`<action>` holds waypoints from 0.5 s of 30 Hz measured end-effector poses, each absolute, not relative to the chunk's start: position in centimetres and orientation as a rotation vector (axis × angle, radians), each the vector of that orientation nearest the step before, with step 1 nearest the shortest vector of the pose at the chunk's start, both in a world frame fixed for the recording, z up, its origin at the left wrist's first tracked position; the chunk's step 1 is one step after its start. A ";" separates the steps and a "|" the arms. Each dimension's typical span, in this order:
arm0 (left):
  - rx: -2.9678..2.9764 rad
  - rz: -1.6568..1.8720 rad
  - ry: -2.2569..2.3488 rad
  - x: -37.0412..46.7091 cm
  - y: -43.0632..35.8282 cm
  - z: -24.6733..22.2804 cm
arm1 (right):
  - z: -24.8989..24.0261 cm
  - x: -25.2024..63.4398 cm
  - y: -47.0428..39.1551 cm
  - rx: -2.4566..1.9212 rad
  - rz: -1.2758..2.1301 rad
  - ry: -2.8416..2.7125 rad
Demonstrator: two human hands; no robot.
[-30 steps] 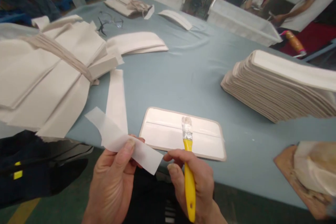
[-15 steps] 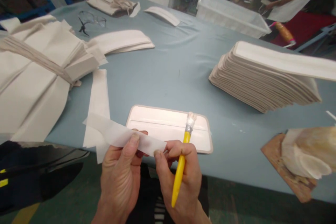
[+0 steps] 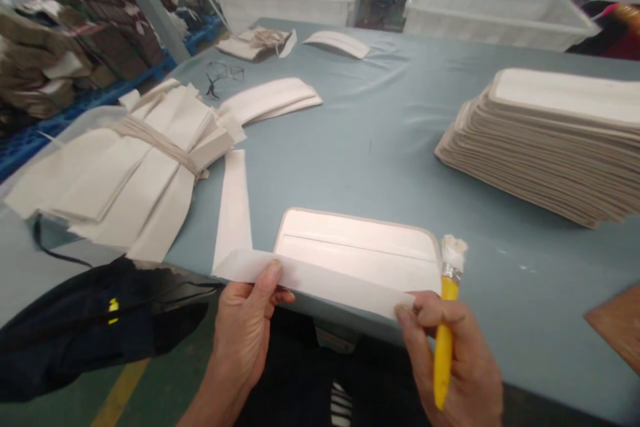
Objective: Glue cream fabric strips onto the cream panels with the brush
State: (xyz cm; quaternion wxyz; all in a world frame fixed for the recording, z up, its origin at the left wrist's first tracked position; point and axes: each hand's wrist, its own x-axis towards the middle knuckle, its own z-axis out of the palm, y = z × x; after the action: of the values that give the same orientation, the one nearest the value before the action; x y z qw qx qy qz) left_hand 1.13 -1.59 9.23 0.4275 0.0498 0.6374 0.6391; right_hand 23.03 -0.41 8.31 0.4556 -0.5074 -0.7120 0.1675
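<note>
A thin white strip (image 3: 340,287) is stretched between my two hands along the table's front edge. My left hand (image 3: 247,320) pinches it between thumb and fingers towards its left part. Its right end is pinched in my right hand (image 3: 455,347), which also holds a yellow-handled brush (image 3: 447,320) upright, its bristles coated with white paste. Just behind the strip lies a white rounded-corner panel (image 3: 360,240) with a tan border and a line along its length; the strip hides its front edge. Another white strip (image 3: 234,200) lies flat at the left.
At right stands a tall stack of bordered panels (image 3: 545,153). A tied bundle of pale pieces (image 3: 130,167) lies left, with curved panels (image 3: 280,99) and glasses (image 3: 225,72) behind. Two plastic bins (image 3: 500,17) stand beyond the table. A brown board (image 3: 617,327) shows at lower right.
My hands have moved apart, and the strip now spans a longer stretch between them. My right hand has carried the brush rightward, off the panel. The view has swung left.
</note>
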 end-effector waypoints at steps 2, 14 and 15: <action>0.162 1.537 1.618 0.6 -2.0 9.1 | 8.2 24.4 -0.5 -1.298 0.382 -1.758; 0.476 1.243 1.717 -1.4 -4.8 7.7 | 7.0 30.4 -1.4 -1.540 0.418 -1.464; 0.475 1.237 1.713 -1.5 -4.8 7.8 | 7.0 30.7 -1.4 -1.550 0.430 -1.444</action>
State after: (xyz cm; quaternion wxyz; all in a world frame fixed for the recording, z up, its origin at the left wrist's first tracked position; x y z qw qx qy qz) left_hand -1.48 -4.85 7.79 0.4691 0.1937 0.6985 0.5044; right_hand 30.67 -1.44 7.04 0.4706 -0.6326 -0.5895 0.1756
